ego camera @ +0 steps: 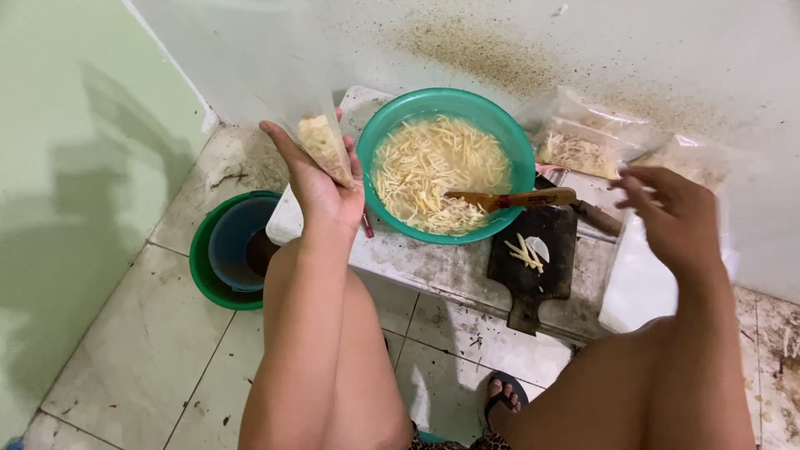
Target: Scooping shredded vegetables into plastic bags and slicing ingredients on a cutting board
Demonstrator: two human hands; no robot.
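Left hand (321, 179) is raised palm-up and grasps the lower end of a clear plastic bag (327, 146) holding a small portion of pale shredded food. The bag rises from the palm toward the wall, just beside the left rim of the green bowl (521, 150).

Right hand (667, 208) hovers with fingers loosely spread and nothing in them, above the right end of the low white slab (433, 267).

The bowl sits on the slab and is filled with shredded strips in liquid. A wooden-handled tool (512, 199) lies across its right rim, pointing toward the right hand. A dark cutting board (533, 275) with a few strips lies between bowl and right hand. Two filled bags (583, 146) lean against the wall behind. A green bucket (204, 275) stands on the tiled floor left of the slab's edge, below the left wrist.
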